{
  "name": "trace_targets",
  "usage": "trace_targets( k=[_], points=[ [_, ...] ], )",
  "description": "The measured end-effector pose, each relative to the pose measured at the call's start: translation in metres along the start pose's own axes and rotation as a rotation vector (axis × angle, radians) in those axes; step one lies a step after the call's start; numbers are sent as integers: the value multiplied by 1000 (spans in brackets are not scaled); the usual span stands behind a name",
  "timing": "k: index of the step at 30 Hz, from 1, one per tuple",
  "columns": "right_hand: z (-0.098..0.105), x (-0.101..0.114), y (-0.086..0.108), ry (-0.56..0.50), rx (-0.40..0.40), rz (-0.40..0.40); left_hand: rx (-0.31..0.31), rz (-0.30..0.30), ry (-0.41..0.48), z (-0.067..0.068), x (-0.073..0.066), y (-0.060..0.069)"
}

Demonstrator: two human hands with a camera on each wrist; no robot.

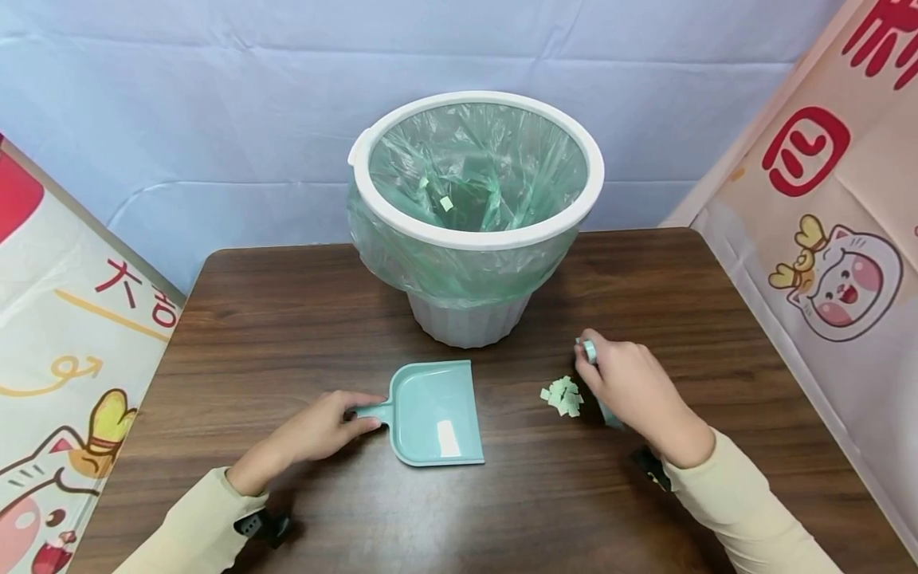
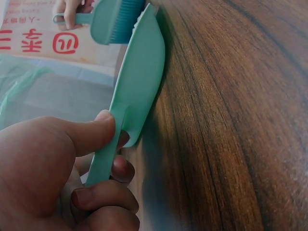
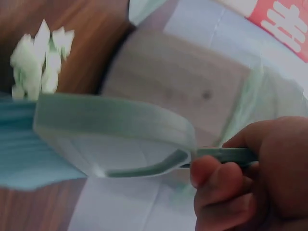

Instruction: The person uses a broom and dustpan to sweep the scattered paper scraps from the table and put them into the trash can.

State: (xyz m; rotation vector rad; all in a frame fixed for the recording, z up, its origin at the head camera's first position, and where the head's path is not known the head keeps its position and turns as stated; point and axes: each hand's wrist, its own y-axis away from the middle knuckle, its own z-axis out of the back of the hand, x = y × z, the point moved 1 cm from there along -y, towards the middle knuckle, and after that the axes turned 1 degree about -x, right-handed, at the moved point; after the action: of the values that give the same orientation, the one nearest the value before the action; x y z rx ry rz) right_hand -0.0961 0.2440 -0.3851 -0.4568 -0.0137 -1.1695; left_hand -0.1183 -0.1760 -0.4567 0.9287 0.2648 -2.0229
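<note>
My left hand point(image 1: 324, 428) pinches the handle of a mint-green dustpan point(image 1: 433, 410), thumb on one side and fingers curled on the other. The pan lies on the table, its straight edge facing right. In my right hand point(image 1: 631, 387) is the handle of a small matching brush point(image 3: 115, 118), its teal bristles point(image 3: 33, 144) seen in the right wrist view. Between brush and dustpan, nearer the brush, sits a small heap of pale green paper scraps point(image 1: 563, 396). The head view hides most of the brush beneath the hand.
A white wastebasket point(image 1: 469, 319) stands at the back of the wooden table point(image 1: 287, 319). A translucent green bag point(image 1: 459, 275) lines it, folded over its sides, with a few scraps inside. Printed cloths hang left and right, and a pale blue cloth point(image 1: 215, 119) hangs behind.
</note>
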Motion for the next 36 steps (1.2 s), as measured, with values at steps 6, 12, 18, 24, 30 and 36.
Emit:
trace_targets(
  k=[6, 12, 18, 24, 30, 36],
  points=[
    [-18, 19, 0, -51, 56, 2, -2, -2, -4, 0, -1, 0],
    [-30, 33, -2, -121, 29, 10, -9, 1, -29, -1, -1, -1],
    [-36, 46, -7, -168, 38, 16, -9, -5, -36, -1, -1, -1],
    [-45, 60, -14, -198, 24, 42, -7, -8, -39, 1, -1, -2],
    [-50, 77, -22, -253, 2, 47, 2, -2, -45, 2, -3, -3],
    [-51, 94, -31, -311, -25, 26, 7, 4, -47, 2, -4, -3]
  ],
)
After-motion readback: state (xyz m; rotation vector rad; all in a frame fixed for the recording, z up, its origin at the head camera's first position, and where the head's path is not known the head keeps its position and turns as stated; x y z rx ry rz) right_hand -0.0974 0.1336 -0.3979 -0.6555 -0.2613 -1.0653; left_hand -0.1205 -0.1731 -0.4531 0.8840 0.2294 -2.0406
